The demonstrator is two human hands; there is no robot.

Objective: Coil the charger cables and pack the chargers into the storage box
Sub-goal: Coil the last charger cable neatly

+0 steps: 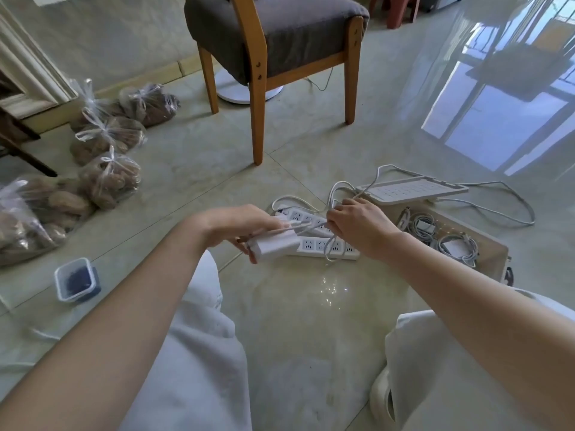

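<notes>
My left hand (245,223) grips a white charger brick (273,244) above the floor, with strands of its white cable (334,194) laid along the top. My right hand (357,225) pinches a loop of that cable just right of the brick. Below the hands lie two white power strips (323,247). The open storage box (494,256) stands to the right and holds several coiled chargers (454,244). Its white lid (410,189) lies behind it.
A wooden chair (273,42) with a grey cushion stands ahead. Several tied plastic bags (105,141) lie at the left, with a small clear container (76,279) near my left knee. Loose white cable (510,209) trails right of the lid.
</notes>
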